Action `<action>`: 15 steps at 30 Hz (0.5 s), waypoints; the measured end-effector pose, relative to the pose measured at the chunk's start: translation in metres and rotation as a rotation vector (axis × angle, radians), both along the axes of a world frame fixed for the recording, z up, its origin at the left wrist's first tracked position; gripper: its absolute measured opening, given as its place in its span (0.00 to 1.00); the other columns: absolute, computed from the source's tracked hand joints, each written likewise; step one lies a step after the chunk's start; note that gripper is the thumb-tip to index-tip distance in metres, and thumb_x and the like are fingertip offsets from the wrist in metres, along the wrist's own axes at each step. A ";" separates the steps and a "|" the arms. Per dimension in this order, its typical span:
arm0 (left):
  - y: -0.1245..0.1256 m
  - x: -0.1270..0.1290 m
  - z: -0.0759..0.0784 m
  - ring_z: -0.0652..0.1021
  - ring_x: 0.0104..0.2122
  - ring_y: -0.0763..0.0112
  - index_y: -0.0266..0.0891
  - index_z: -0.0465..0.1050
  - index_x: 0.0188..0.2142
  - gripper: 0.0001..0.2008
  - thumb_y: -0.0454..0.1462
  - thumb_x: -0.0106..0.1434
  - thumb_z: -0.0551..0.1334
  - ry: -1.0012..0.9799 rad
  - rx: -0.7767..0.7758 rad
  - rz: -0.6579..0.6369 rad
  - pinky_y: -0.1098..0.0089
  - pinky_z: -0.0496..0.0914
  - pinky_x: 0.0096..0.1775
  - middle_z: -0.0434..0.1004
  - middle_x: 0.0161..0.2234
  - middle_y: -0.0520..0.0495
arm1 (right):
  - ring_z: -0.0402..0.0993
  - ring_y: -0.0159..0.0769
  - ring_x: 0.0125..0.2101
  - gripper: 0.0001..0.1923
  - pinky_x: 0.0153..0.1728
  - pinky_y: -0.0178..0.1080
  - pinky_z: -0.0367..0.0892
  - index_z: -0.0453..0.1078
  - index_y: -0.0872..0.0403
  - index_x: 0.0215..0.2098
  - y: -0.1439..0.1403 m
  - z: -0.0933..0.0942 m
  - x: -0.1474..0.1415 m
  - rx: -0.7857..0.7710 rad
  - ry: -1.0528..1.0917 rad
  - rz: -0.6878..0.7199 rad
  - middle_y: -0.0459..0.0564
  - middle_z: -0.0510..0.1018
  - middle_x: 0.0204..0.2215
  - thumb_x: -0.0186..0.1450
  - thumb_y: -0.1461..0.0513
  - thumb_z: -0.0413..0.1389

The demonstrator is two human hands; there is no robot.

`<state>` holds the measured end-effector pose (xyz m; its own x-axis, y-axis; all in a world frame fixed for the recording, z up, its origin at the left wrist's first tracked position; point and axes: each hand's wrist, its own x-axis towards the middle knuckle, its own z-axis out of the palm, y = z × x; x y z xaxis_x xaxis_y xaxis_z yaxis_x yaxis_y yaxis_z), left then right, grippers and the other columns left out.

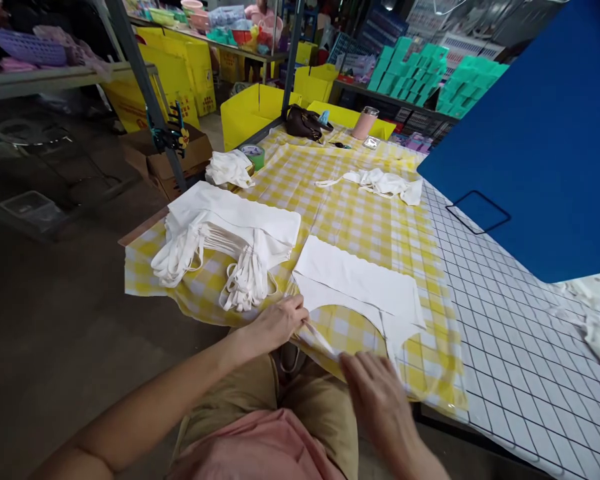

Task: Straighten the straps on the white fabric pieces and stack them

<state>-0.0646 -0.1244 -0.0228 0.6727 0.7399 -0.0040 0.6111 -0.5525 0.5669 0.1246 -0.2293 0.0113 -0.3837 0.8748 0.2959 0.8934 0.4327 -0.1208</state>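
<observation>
A white cloth bag (pixel 360 277) lies flat on the yellow checked tablecloth (pixel 350 220) near the table's front edge, its two straps running toward me. My left hand (pixel 280 323) pinches one strap (pixel 320 337) at the table's edge. My right hand (pixel 380 393), blurred, has its fingers at the other end of that strap, close to the bag's second strap. To the left lies a stack of folded white bags (pixel 230 233) with their straps hanging forward.
A crumpled white bag (pixel 230 168) and a tape roll (pixel 254 155) sit at the far left of the table, another loose bag (pixel 385 183) at the back. A brown pouch (pixel 304 123) and pink tumbler (pixel 365 123) stand farther back. A blue board (pixel 535 133) stands on the white grid surface (pixel 505 333) to the right.
</observation>
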 end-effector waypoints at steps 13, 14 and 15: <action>0.015 0.007 0.009 0.73 0.33 0.73 0.37 0.76 0.34 0.09 0.36 0.62 0.57 -0.127 -0.183 0.146 0.75 0.64 0.36 0.74 0.33 0.49 | 0.67 0.46 0.42 0.16 0.38 0.47 0.60 0.67 0.52 0.48 0.116 -0.004 0.045 -0.156 -0.161 -0.081 0.57 0.72 0.44 0.61 0.65 0.49; 0.015 0.007 0.009 0.73 0.33 0.73 0.37 0.76 0.35 0.09 0.36 0.62 0.57 -0.141 -0.189 0.151 0.75 0.64 0.36 0.75 0.33 0.49 | 0.66 0.45 0.44 0.18 0.39 0.47 0.61 0.65 0.51 0.50 0.113 -0.004 0.035 -0.214 -0.076 0.008 0.55 0.71 0.46 0.62 0.66 0.48; 0.015 0.006 0.010 0.73 0.33 0.72 0.38 0.76 0.35 0.09 0.37 0.62 0.57 -0.157 -0.194 0.153 0.74 0.64 0.36 0.75 0.33 0.49 | 0.65 0.43 0.46 0.20 0.41 0.46 0.62 0.64 0.50 0.52 0.110 -0.003 0.025 -0.273 0.003 0.098 0.54 0.70 0.48 0.63 0.68 0.46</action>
